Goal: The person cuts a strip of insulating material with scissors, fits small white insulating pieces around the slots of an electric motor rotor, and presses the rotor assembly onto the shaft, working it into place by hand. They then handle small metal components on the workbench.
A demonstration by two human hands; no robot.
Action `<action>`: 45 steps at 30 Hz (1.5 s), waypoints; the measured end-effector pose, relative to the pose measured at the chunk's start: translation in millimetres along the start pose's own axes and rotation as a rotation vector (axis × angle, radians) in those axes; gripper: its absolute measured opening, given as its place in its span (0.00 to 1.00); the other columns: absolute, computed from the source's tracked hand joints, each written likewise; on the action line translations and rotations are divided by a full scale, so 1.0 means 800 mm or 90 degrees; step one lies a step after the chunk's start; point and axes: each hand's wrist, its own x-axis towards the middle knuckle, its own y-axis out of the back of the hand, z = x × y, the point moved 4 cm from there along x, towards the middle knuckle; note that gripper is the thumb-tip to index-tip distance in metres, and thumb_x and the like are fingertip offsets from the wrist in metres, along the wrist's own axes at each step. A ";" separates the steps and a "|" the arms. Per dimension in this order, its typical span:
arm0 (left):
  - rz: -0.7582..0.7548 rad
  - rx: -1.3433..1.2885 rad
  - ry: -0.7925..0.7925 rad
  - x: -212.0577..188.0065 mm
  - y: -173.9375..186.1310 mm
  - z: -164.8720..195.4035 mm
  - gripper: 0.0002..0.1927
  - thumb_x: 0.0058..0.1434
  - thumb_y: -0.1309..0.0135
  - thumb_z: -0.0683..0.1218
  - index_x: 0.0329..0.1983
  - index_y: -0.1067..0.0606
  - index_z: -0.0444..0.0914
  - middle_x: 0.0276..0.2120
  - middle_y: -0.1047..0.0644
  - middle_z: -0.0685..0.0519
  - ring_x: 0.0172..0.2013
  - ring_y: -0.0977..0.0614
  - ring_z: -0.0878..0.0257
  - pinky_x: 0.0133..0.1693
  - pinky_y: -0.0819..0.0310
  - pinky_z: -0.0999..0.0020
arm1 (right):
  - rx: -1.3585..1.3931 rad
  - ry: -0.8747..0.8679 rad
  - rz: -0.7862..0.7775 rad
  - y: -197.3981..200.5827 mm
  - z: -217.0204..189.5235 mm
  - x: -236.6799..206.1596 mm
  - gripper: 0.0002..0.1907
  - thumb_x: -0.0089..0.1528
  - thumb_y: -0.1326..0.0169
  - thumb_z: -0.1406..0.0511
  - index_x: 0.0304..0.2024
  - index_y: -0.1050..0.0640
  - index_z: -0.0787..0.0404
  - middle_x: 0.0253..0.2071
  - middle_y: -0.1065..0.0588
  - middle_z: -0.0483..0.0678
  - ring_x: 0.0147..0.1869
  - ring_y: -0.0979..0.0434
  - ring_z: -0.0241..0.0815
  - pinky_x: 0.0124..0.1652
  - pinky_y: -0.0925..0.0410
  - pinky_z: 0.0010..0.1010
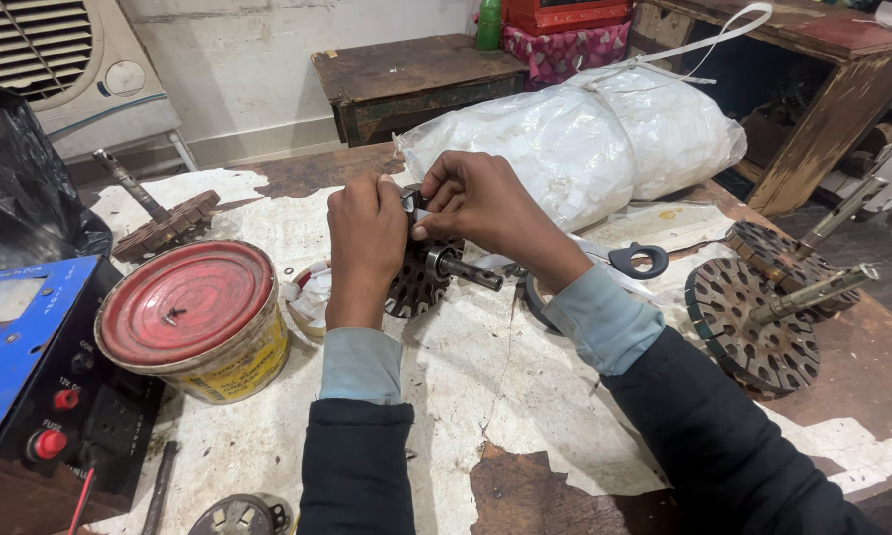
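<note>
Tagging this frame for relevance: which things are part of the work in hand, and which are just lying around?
In hand:
- left hand, gripping the slotted rotor core
- right hand, fingers at the core's top edge
- rotor shaft, sticking out to the right

Lying about:
- red-lidded tin
- scissors
- two spare rotor cores, right
- another rotor core, left
- white plastic sack
- blue power box

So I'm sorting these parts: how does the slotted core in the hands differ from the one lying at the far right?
The held core is gripped by the left hand and right hand, off the table; the right-side core lies untouched. The held one looks smaller and darker. Both are slotted discs on a shaft.
</note>
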 end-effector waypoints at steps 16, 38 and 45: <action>0.020 -0.038 -0.065 -0.001 0.011 -0.003 0.18 0.68 0.55 0.45 0.30 0.24 0.26 0.26 0.23 0.32 0.29 0.20 0.37 0.34 0.31 0.45 | -0.051 0.093 -0.033 0.009 0.010 -0.003 0.16 0.52 0.29 0.68 0.39 0.19 0.64 0.33 0.18 0.46 0.37 0.16 0.35 0.39 0.24 0.26; -0.061 0.101 0.001 -0.007 0.004 0.006 0.20 0.73 0.56 0.56 0.48 0.23 0.36 0.37 0.18 0.38 0.41 0.16 0.42 0.43 0.26 0.46 | -0.002 0.144 -0.076 0.002 0.040 0.002 0.31 0.57 0.33 0.63 0.62 0.26 0.57 0.57 0.23 0.49 0.61 0.21 0.44 0.61 0.29 0.38; -0.196 0.042 -0.009 -0.003 0.002 -0.012 0.34 0.51 0.35 0.61 0.56 0.28 0.38 0.48 0.21 0.40 0.51 0.18 0.48 0.52 0.26 0.55 | 0.034 0.091 -0.051 0.000 0.048 0.002 0.27 0.60 0.37 0.65 0.62 0.25 0.59 0.54 0.23 0.50 0.57 0.20 0.42 0.57 0.26 0.35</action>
